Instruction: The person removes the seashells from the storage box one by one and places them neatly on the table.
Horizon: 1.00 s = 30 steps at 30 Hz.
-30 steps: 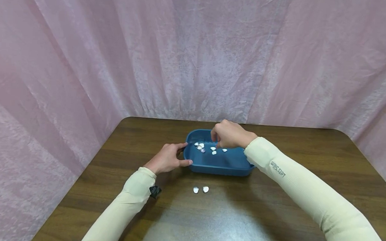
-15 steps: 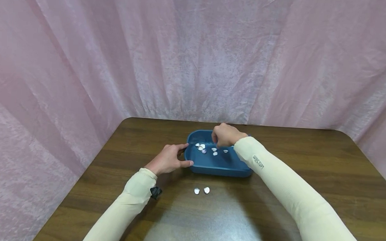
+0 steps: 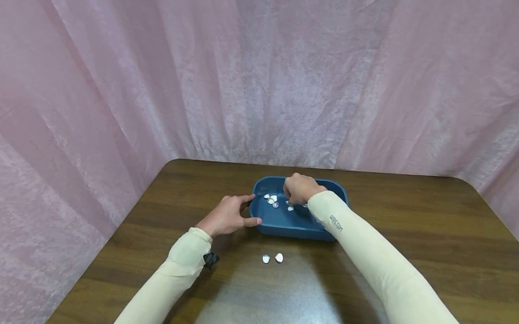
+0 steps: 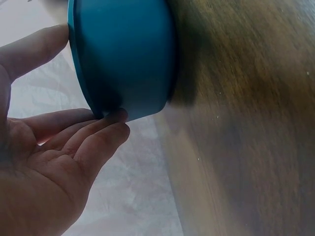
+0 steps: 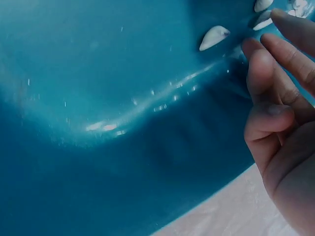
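A blue rectangular tray [image 3: 295,231] with rounded corners holds several small white seashells [image 3: 273,198]. My left hand [image 3: 228,215] rests its spread thumb and fingertips against the tray's left end; the left wrist view shows these mostly straight fingers [image 4: 101,142] touching the rim and outer wall. My right hand [image 3: 300,188] reaches down inside the tray, over a shell [image 3: 290,209]. In the right wrist view one fingertip meets a shell [image 5: 262,20], the neighbouring fingertip is apart from it, and the other fingers curl. Another shell [image 5: 215,38] lies nearby on the tray floor.
Two more shells, a left one [image 3: 266,259] and a right one [image 3: 279,258], lie on the wooden table [image 3: 412,210] in front of the tray. A pink curtain [image 3: 262,86] hangs behind the table's back edge.
My right hand has lowered into the tray toward the shells, and its forearm has swung left. The left hand stays at the tray's end.
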### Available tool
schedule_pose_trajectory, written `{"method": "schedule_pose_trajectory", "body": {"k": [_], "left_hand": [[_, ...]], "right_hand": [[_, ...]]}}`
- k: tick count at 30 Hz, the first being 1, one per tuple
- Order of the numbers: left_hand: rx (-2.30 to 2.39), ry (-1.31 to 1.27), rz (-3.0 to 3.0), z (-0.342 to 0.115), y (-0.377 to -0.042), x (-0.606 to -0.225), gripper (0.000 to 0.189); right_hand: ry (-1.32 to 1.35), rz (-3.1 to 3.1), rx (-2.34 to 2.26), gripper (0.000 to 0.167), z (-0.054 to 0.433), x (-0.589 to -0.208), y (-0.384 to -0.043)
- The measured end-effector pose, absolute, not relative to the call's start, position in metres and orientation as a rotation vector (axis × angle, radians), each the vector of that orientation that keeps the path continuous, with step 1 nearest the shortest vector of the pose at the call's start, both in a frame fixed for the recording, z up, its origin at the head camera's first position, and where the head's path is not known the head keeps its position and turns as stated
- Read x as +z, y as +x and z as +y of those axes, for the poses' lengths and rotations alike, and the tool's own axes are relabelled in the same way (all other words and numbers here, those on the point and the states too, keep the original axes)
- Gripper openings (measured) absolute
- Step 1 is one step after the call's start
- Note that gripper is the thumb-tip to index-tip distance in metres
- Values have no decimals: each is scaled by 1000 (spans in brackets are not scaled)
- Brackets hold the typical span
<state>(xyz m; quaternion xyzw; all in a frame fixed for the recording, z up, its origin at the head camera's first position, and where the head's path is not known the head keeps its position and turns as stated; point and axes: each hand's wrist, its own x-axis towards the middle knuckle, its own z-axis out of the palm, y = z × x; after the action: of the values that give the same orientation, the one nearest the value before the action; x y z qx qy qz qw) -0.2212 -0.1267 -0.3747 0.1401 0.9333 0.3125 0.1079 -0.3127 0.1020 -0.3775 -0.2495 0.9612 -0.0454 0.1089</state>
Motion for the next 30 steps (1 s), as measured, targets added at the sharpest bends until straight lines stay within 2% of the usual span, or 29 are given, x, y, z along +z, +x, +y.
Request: {"method": "schedule_pose_trajectory", "body": {"k": [9,17,30], "left_hand": [[901,436,2770,-126,-222,-375,76],[925,443,2761,-126,-221,-375,78],[961,433,2734,-128,-221,-375,79]], "right_hand": [[-758,2839,-140,15,100,-383,-313],[-717,2858,-171,11,98,-386,-313],[-675,2832,-211,19,94,-382,-313]]}}
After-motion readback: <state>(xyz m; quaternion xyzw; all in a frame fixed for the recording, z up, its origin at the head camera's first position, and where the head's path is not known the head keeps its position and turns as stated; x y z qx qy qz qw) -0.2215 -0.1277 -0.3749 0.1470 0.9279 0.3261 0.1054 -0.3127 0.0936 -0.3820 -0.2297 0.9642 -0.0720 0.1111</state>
